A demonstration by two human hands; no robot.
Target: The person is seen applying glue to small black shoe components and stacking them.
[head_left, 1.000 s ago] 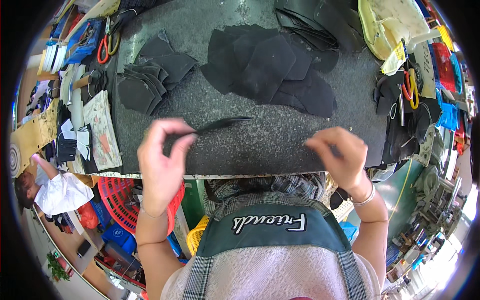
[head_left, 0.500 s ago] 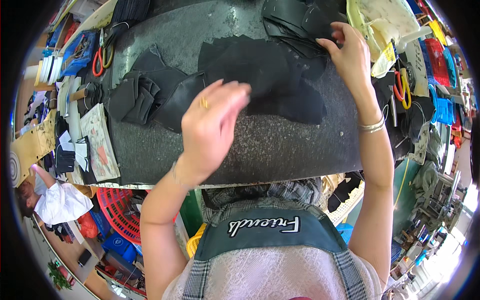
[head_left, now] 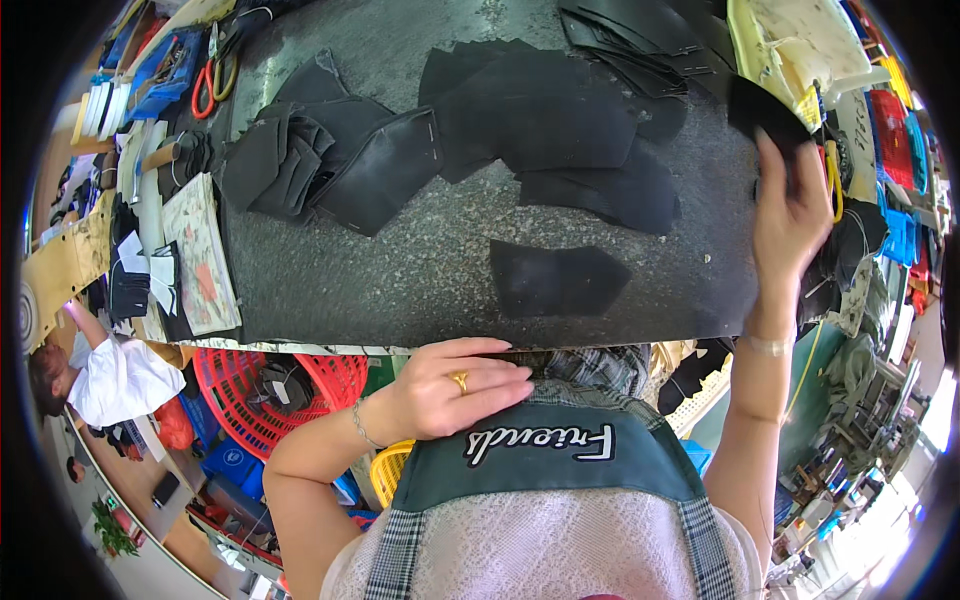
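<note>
My right hand (head_left: 795, 205) is at the table's right side, fingers and thumb pinching the near edge of a dark leather piece (head_left: 768, 110). My left hand (head_left: 455, 388) rests at the table's front edge with its fingers stretched out and holding nothing. A single cut leather piece (head_left: 560, 280) lies flat on the tabletop between my hands. Beyond it, overlapping black pieces (head_left: 540, 110) spread across the middle, and a fanned heap (head_left: 290, 165) sits to the left. A stack of black pieces (head_left: 640, 45) lies at the far right.
Red-handled scissors (head_left: 203, 90) lie at the far left, near a blue tray (head_left: 170, 75). A patterned pad (head_left: 200, 255) borders the dark tabletop (head_left: 350, 290). Below the front edge stands a red basket (head_left: 230, 400). Another person in white (head_left: 130, 390) is at the left.
My left hand has drawn back to the front edge, and a single piece now lies on the near tabletop. My right hand has moved right and nearer, away from the stack, with a piece in it.
</note>
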